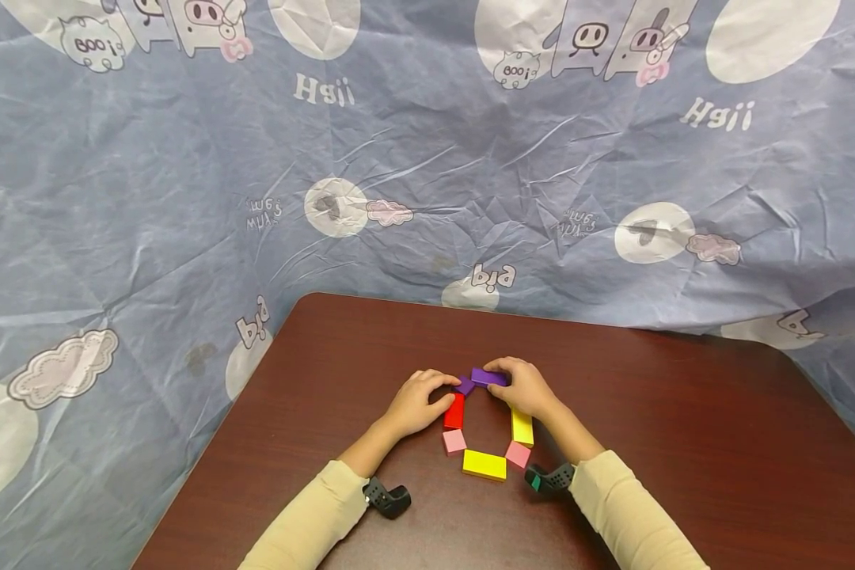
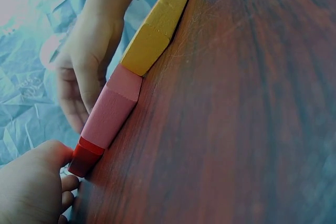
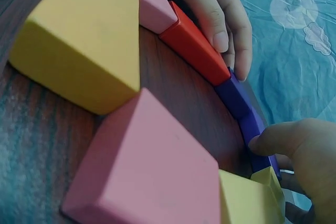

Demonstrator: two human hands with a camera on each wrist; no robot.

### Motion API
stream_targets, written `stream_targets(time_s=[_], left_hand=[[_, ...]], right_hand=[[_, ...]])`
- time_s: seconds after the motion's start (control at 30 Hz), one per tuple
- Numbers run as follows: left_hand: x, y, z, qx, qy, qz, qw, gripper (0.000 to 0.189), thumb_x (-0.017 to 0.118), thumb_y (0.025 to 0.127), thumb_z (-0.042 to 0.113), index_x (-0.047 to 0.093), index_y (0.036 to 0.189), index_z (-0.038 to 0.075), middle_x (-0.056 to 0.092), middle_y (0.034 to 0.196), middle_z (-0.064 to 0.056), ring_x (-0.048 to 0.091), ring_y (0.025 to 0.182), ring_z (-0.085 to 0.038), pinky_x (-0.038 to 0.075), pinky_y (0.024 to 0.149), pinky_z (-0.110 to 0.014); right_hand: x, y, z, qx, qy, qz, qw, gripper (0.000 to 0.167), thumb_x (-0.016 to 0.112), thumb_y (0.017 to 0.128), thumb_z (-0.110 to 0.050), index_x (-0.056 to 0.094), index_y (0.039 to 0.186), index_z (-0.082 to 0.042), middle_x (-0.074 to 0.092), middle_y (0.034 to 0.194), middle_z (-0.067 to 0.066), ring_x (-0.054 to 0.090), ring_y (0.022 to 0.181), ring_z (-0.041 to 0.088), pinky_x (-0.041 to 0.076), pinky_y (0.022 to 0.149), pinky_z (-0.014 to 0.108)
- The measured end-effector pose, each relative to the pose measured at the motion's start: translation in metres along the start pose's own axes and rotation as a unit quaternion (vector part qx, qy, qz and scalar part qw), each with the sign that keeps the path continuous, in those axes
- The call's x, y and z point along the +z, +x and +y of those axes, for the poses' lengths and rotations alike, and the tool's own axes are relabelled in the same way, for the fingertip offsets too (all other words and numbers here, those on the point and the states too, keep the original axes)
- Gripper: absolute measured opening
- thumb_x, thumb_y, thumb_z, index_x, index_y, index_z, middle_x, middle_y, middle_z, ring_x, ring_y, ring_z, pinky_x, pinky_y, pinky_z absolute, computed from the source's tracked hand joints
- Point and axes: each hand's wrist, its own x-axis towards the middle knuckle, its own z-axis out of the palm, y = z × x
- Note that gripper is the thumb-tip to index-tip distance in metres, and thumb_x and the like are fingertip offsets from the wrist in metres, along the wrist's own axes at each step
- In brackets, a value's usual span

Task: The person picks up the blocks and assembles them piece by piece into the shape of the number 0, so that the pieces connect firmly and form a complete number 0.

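Observation:
Colored blocks form a ring on the table. At its far side, my right hand [image 1: 527,388] pinches a long purple block [image 1: 480,376], thumb on the inner face and fingers behind. My left hand [image 1: 415,405] is at the ring's far left, its fingertips at a small purple block [image 1: 465,385] and its thumb by a red block [image 1: 454,413]. In the right wrist view, the small purple block [image 3: 234,96] stands between the red block [image 3: 195,45] and the long purple one. A yellow block [image 1: 522,427] extends from under my right hand, partly hidden.
Nearer me, a pink block [image 1: 454,442] sits by the red one, another pink block [image 1: 518,454] by the right yellow one, and a yellow block [image 1: 484,465] between them. The brown table [image 1: 328,356] meets a patterned cloth [image 1: 427,182] behind. Both wrists wear black devices.

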Motion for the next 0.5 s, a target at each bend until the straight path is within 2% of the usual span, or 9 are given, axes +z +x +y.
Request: stream_targets(time_s=[0.5], left_hand=[[0.0028, -0.0005, -0.0001, 0.011, -0.001, 0.003, 0.9999, 0.027, 0.061, 0.094, 0.023, 0.067, 0.121, 0.02, 0.063, 0.116, 0.001, 0.055, 0.107, -0.02, 0.045, 0.094, -0.039]], right_hand=[[-0.0008, -0.0076, 0.0018, 0.005, -0.001, 0.011, 0.9999, 0.027, 0.073, 0.082, -0.006, 0.07, 0.109, -0.005, 0.067, 0.107, 0.01, 0.061, 0.097, 0.028, 0.049, 0.089, 0.048]])
